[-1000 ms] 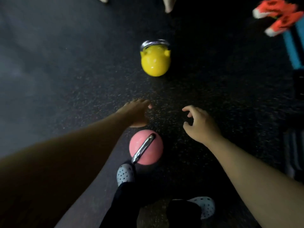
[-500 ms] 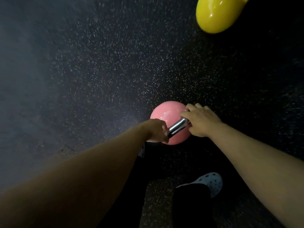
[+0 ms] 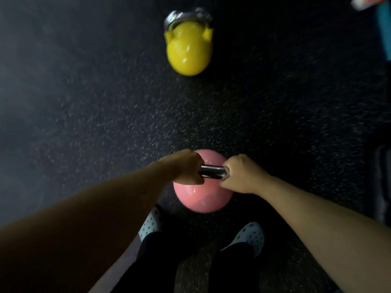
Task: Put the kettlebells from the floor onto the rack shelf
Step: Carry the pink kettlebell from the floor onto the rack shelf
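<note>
Our left hand (image 3: 186,170) is closed round the left end of the pink kettlebell's (image 3: 203,195) chrome handle (image 3: 212,171); our right hand (image 3: 243,175) grips the right end. The bell sits just ahead of our pale clogs (image 3: 250,236). The yellow kettlebell (image 3: 189,50) stands well beyond on the dark speckled floor (image 3: 105,123).

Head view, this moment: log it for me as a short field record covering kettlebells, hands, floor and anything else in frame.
pink kettlebell: near the feet, chrome handle gripped at both ends
left hand: shut on the handle's left end
right hand: shut on the handle's right end
yellow kettlebell: on the floor farther ahead, untouched
floor: dark, speckled
shoes: pale, perforated, just behind the pink kettlebell
rack shelf: not in view
lifted or resting: cannot tell
</note>
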`<action>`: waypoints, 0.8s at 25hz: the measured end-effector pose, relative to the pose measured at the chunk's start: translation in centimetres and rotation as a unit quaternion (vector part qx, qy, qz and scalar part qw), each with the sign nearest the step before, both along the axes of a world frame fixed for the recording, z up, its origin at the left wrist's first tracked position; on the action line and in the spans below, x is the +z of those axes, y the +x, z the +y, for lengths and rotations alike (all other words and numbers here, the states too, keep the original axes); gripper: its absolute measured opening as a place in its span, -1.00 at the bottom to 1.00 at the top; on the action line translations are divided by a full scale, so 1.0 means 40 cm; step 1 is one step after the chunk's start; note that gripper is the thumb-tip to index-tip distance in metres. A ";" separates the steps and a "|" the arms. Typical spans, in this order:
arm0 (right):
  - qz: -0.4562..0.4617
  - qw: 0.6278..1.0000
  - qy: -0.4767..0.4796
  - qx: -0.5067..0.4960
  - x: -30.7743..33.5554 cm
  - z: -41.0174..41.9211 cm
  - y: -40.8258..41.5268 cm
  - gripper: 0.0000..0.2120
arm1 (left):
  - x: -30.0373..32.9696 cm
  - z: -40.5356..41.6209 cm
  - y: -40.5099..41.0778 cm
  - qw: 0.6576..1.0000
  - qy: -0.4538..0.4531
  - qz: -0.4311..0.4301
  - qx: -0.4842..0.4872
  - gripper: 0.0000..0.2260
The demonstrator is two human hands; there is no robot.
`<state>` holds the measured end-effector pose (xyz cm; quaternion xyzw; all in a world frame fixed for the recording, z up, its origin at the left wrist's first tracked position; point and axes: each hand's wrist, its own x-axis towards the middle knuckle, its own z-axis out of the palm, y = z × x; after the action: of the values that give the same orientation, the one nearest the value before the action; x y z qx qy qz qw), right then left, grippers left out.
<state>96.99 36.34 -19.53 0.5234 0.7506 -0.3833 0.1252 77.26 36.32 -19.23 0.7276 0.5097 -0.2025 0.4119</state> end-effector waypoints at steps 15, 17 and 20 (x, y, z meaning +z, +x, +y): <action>-0.014 0.864 0.291 -0.410 0.510 0.121 0.956 -0.82 | 0.574 0.466 1.105 0.883 0.261 -0.066 -0.385 -0.81; -0.049 0.843 0.313 -0.434 0.552 0.110 1.071 -0.85 | 0.605 0.477 1.242 0.858 0.301 -0.086 -0.406 -0.81; -0.073 0.809 0.335 -0.477 0.605 0.083 1.240 -0.83 | 0.634 0.485 1.451 0.826 0.337 -0.130 -0.433 -0.78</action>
<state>146.59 39.67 4.67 0.8517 0.4768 -0.0797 -0.2024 135.32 55.71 6.11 0.9868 0.1202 -0.0795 0.0735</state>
